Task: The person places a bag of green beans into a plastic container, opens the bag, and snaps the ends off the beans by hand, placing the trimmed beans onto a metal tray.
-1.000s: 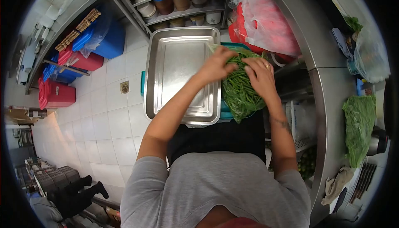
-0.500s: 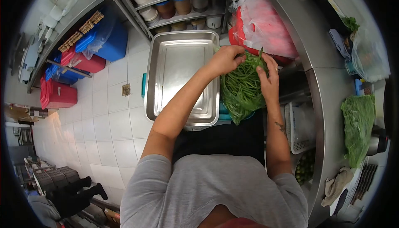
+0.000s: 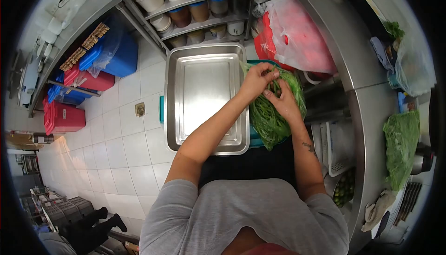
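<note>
Left hand [image 3: 258, 80] and right hand [image 3: 285, 103] have drawn together, fingers seemingly sharing a pinch of green beans [image 3: 266, 116]; metal tray [image 3: 204, 99] left of fingers.

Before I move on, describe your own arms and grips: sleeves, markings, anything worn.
Both arms come out of short, plain grey sleeves of a T-shirt. The left forearm is bare and unmarked where it shows; the right forearm bears a small dark tattoo, too small to read. The left grip and right grip are ungloved, with no wristwatch visible.
</note>
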A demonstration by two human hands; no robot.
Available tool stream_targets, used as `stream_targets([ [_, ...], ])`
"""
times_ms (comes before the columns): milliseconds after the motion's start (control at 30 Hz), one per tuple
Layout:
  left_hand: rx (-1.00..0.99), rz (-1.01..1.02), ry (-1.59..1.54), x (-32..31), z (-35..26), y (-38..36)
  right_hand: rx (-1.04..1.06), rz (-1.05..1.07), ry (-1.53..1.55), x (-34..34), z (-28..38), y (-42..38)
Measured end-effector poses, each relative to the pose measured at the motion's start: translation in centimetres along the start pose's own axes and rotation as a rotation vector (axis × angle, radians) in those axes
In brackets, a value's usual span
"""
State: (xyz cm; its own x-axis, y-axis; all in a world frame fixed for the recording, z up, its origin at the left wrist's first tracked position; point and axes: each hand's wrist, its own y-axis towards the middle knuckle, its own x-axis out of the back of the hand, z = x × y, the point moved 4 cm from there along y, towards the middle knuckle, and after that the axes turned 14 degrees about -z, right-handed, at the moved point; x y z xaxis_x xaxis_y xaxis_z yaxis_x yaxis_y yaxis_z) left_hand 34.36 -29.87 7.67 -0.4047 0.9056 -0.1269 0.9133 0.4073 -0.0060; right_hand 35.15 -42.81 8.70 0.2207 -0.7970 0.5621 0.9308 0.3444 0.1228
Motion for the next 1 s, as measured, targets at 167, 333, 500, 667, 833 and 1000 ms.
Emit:
stream_targets([
  [167, -0.091, 0.014, 0.105, 0.1, -0.3, -0.2, -0.149, -0.028, 0.331, -1.3, -1.4, 0.8],
  [333, 0.181, 0.125, -0.029, 0.1, -1.9, 0.1, -0.247, 0.026, 0.486, -0.4, -0.3, 0.9],
  [500, 0.191, 0.162, 0.002, 1.2, -1.0, 1.1, -0.315, 0.055, 0.584, -0.4, -0.7, 0.9],
  [667, 0.105, 0.147, -0.064, 1.6, -0.8, 0.8, -0.173, 0.024, 0.513, -0.1, -1.2, 1.2],
  [833, -0.089, -0.002, 0.058, 3.1, -1.3, -0.5, -0.109, 0.047, 0.36, 0.7, 0.2, 0.8],
  [1000, -0.101, -0.007, 0.111, 2.5, -2.2, -2.3, -0.097, 0.164, 0.347, 0.1, 1.2, 0.6],
])
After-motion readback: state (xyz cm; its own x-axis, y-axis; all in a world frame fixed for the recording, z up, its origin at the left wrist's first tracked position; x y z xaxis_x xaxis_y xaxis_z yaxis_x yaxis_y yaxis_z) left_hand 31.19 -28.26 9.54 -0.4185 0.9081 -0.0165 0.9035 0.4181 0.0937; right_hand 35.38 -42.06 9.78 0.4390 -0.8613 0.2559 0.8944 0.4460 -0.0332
